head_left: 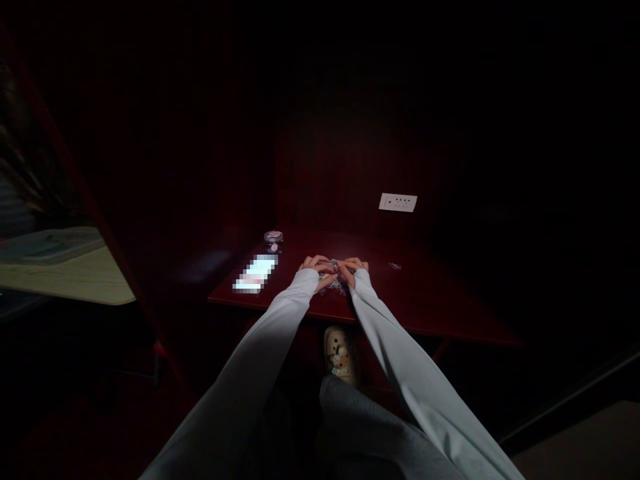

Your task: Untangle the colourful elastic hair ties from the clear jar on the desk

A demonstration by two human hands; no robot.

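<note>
Both hands meet over the dark red desk (pixel 400 300), near its front edge. My left hand (pixel 319 268) has its fingers curled around something small that I cannot make out. Facing it, my right hand (pixel 352 268) is closed too, thumb and fingers pinched at the same spot, and what they hold is too small to name. Small pale and coloured pieces (pixel 336 285) lie in a loose pile beneath and between the hands. Another little cluster of pale pieces (pixel 395 266) rests on the desk to the right.
A bright, pixelated rectangle (pixel 256 274) lies on the desk at left, with a round lidded container (pixel 273 241) behind it. A white socket plate (pixel 398 203) is on the back panel. Below the desk edge is a beige clog (pixel 341 353). A pale table (pixel 75 277) stands far left.
</note>
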